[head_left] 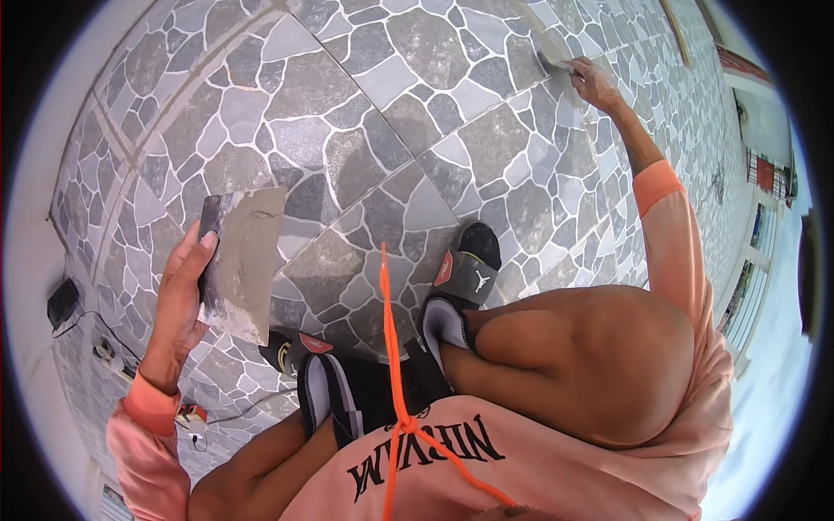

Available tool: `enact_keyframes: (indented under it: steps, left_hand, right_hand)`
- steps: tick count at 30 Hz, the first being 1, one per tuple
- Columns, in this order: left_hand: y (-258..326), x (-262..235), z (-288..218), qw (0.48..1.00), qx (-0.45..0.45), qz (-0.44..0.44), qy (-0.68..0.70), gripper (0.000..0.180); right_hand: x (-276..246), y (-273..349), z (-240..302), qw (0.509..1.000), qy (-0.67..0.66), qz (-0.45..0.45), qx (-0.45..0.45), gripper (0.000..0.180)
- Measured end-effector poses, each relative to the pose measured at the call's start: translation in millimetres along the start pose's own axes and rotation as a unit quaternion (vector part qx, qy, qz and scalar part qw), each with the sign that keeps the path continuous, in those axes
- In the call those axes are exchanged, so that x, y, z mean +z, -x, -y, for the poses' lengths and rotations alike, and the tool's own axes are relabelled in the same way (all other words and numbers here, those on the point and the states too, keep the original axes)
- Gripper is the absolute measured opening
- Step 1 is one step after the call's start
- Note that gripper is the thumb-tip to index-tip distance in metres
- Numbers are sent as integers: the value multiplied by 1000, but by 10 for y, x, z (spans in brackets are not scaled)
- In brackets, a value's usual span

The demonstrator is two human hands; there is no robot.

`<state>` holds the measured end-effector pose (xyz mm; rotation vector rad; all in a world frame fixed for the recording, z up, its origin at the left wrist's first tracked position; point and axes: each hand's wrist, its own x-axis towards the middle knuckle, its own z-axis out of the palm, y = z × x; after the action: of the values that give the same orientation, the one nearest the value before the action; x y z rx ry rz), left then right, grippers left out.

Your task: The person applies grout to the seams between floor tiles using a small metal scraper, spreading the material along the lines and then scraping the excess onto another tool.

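Note:
At the left, my left hand (187,278) is closed on the near edge of a wide flat trowel (228,314), thumb on top. Grey paste (259,227) that looks like grout covers much of its face. My right arm is stretched out to the far right, where my right hand (595,84) pinches a small putty knife (549,63). Its blade meets the stone-patterned tile floor (473,161) beside a joint smeared with paste. The exact shape of its handle is hidden by my fingers.
I squat on the tiles, my sandalled feet (469,269) close in front. Filled joints (208,65) run across the upper left. A black box with a cable (62,304) and an orange-and-white device (191,414) lie at the left by the wall. An orange drawstring (393,347) hangs before me.

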<state>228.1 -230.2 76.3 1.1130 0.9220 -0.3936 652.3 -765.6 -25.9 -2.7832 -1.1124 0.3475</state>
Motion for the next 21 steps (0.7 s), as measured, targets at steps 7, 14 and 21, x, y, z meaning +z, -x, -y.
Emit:
enact_keyframes:
  steps: [7,14,21]
  left_hand:
    - [30,113,-93,999,14,36,-1,48]
    - [-19,106,-94,998,18,62,-6,43]
    - [-5,159,-93,997,12,73,-1,44]
  right_hand:
    - [-113,149,-79,984,44,170,-35,37]
    - [-314,253,-29,940,-228,111,229,33]
    - [-113,320,130,755,-575,58,310,34]
